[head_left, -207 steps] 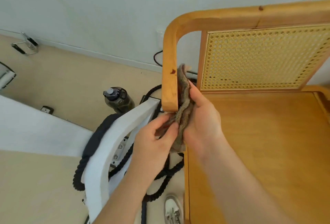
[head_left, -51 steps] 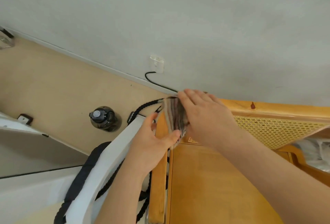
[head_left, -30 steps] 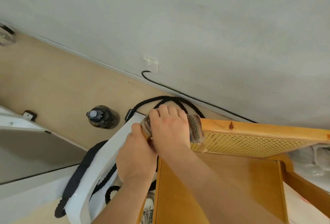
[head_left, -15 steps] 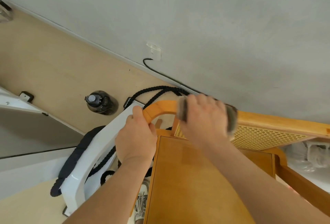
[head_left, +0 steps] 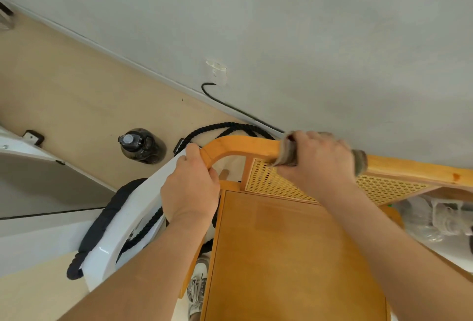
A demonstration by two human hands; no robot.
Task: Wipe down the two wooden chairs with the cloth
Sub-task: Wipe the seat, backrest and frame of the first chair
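Note:
A wooden chair with a cane back panel fills the lower right; its curved top rail runs left to right. My right hand grips a grey-brown cloth wrapped over the top rail, the cloth showing on both sides of the hand. My left hand grips the rail's bent left corner. A second chair is not in view.
A white curved frame wrapped in thick black rope stands just left of the chair. A dark water bottle sits on the floor by the wall. A black cable runs from a wall socket. Bagged items lie at right.
My right hand has slid the cloth rightward along the top rail, away from the corner. My left hand stays on the bent left corner.

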